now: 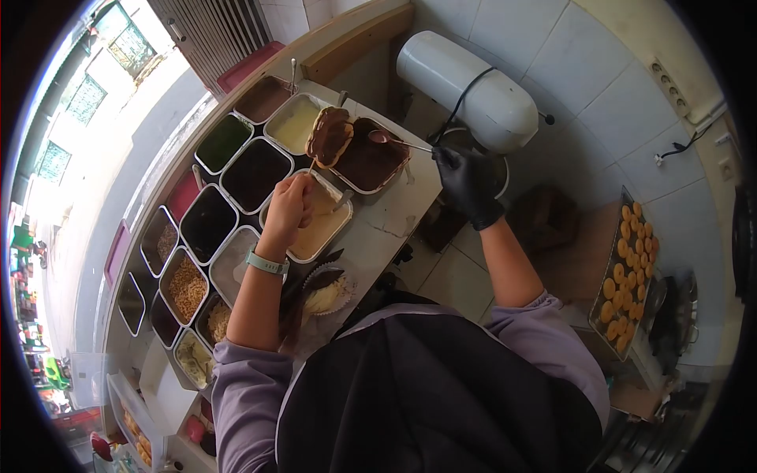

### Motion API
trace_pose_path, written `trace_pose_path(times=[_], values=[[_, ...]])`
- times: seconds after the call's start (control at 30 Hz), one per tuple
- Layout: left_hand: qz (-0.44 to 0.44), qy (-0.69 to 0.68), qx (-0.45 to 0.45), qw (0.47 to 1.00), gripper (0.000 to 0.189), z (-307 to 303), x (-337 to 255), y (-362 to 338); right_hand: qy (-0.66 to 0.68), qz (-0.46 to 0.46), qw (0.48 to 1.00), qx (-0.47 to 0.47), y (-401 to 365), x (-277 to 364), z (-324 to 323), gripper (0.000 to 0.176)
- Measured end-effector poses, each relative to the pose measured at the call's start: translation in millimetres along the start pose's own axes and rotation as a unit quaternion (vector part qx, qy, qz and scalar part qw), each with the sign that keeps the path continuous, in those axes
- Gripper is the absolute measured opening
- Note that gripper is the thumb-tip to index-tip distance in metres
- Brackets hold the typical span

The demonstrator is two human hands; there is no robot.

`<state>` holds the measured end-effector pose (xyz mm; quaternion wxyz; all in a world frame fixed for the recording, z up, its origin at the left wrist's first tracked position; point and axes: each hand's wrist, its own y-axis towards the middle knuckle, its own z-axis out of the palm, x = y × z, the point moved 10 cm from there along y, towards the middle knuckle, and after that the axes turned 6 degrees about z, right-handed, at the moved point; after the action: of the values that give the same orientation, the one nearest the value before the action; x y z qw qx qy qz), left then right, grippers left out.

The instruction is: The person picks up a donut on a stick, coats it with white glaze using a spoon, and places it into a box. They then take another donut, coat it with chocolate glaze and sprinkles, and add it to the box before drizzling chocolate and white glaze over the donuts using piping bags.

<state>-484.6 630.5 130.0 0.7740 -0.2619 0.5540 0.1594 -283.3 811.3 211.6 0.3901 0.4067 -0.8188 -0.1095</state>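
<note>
My left hand (288,206), bare with a pale green watch at the wrist, is closed on a thin stick. The stick carries an oval flat piece (329,135) coated in brown chocolate spread, held over the topping tubs. My right hand (467,183), in a black glove, grips a long spoon (394,141). The spoon's bowl is loaded with chocolate and hovers over the chocolate spread tub (372,162), just right of the oval piece. A tub of pale cream (322,229) lies under my left hand.
Several metal tubs of toppings (189,288) line the curved counter on the left. A white stand mixer (473,79) stands behind the tubs. A tray of round orange pastries (627,276) is at the right. A paper cup with food (327,296) sits near my body.
</note>
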Motion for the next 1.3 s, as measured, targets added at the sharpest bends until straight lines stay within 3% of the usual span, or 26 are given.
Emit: trace_pose_path(times=[0.07, 0.17, 0.27, 0.33, 0.4, 0.7, 0.8, 1.0, 1.1, 1.2, 1.3], values=[[-0.003, -0.002, 0.002, 1.000, 0.023, 1.7, 2.1, 2.8, -0.146, -0.122, 0.982, 0.020, -4.3, 31.9, 21.5, 0.016], [-0.012, -0.009, 0.012, 1.000, 0.023, 7.3, 1.6, 1.3, -0.144, -0.172, 0.974, 0.030, -11.0, 50.0, 38.1, 0.016], [-0.039, -0.031, 0.005, 0.999, 0.023, 1.1, 1.6, -1.7, -0.109, -0.101, 0.989, 0.021, -1.1, 41.6, 2.3, 0.016], [-0.063, -0.051, 0.000, 0.997, 0.023, -3.0, 5.4, -4.6, 0.040, 0.010, 0.999, 0.006, 0.9, 20.8, -22.8, 0.016], [-0.085, -0.071, 0.005, 0.994, 0.023, -1.2, 9.5, -4.9, 0.234, 0.135, 0.963, 0.021, -3.7, -12.5, -20.4, 0.016], [-0.135, -0.079, 0.042, 0.987, 0.024, 17.7, 15.6, -0.6, 0.342, 0.256, 0.898, 0.106, -6.0, -34.6, 13.2, 0.021], [-0.146, -0.108, 0.049, 0.982, 0.024, 20.9, 14.3, 1.0, 0.293, 0.256, 0.899, 0.201, -18.4, -31.9, 31.2, 0.023], [-0.157, -0.126, 0.062, 0.978, 0.024, 27.2, 14.3, 1.2, 0.388, 0.300, 0.865, 0.104, -13.5, -57.0, 22.9, 0.023], [-0.153, -0.132, 0.058, 0.978, 0.025, 24.2, 13.9, 0.4, 0.378, 0.316, 0.855, 0.161, -20.5, -55.3, 38.7, 0.024], [-0.129, -0.106, 0.074, 0.983, 0.025, 18.4, 15.3, 3.5, 0.443, 0.304, 0.834, 0.129, -16.0, -63.9, 33.8, 0.023], [-0.109, -0.090, 0.070, 0.988, 0.026, 16.7, 13.3, 2.5, 0.382, 0.294, 0.866, 0.135, -11.6, -63.8, 28.5, 0.022]])
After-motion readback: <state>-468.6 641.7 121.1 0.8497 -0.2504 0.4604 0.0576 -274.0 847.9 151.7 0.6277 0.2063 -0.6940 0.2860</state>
